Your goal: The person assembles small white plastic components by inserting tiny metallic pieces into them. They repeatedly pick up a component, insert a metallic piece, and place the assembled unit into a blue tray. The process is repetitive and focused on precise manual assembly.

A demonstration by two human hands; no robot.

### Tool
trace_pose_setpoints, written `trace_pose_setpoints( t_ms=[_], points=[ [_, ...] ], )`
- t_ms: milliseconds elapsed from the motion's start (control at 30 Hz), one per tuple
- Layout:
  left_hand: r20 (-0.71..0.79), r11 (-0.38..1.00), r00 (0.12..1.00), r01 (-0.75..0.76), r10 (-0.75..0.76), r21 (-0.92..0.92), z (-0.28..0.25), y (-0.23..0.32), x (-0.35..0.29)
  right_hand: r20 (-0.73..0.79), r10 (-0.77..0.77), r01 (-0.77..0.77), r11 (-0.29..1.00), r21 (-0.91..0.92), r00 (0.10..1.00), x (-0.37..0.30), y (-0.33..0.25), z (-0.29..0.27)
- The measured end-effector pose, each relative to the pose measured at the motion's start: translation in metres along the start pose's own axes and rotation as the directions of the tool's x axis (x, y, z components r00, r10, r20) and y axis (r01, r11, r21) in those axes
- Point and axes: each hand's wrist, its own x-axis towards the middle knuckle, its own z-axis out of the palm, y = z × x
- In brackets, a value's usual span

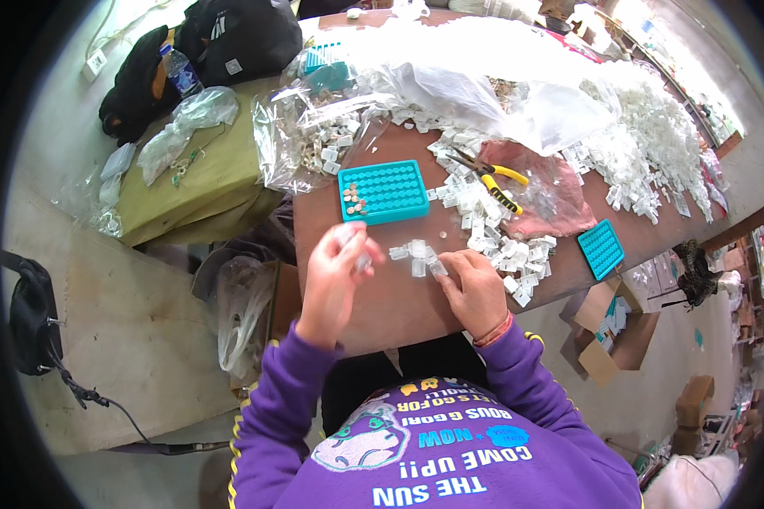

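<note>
My left hand (331,276) is raised over the near edge of the brown table (390,305), its fingers curled round small clear plastic pieces (363,262). My right hand (475,288) rests on the table, thumb and forefinger pinching the edge of a clear plastic piece (438,267). Between the hands lies a small group of similar clear pieces (418,249). Just beyond, a teal ridged tray (388,188) holds several small copper-coloured bits (353,200) at its left end.
Yellow-and-black pliers (497,182) lie on loose clear pieces beside a pink cloth (560,212). A smaller teal tray (601,249) sits at the right table edge. Large heaps of clear pieces (654,144) and plastic bags (458,93) cover the far side. An open cardboard box (598,366) stands below right.
</note>
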Motion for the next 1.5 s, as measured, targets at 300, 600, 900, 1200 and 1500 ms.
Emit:
trace_pose_setpoints(
  t_ms=[300, 600, 900, 1200, 1500],
  points=[
    [-0.052, 0.899, 0.983, 0.141, -0.178, -0.416, 0.004, -0.058, -0.051, 0.025, 0.020, -0.013, 0.971, -0.238, 0.999, 0.032, 0.046, -0.064],
    [-0.057, 0.977, 0.978, -0.195, 0.200, 0.085, 0.018, -0.075, -0.032, 0.031, 0.115, -0.099, 0.942, -0.320, 0.993, 0.046, 0.096, -0.120],
    [-0.074, 0.976, 0.973, -0.215, 0.217, 0.037, 0.014, -0.077, -0.033, 0.246, -0.008, 0.116, 0.897, -0.427, 0.969, 0.056, 0.090, -0.088],
    [-0.047, 0.981, 0.980, -0.195, 0.194, -0.009, 0.012, -0.074, -0.033, 0.179, -0.097, 0.169, 0.877, -0.451, 0.979, 0.085, 0.092, -0.076],
    [-0.090, 0.971, 0.976, -0.207, 0.197, -0.116, 0.012, -0.075, -0.033, 0.091, 0.218, -0.234, 0.938, 0.256, 0.972, 0.105, 0.068, -0.107]
  ],
)
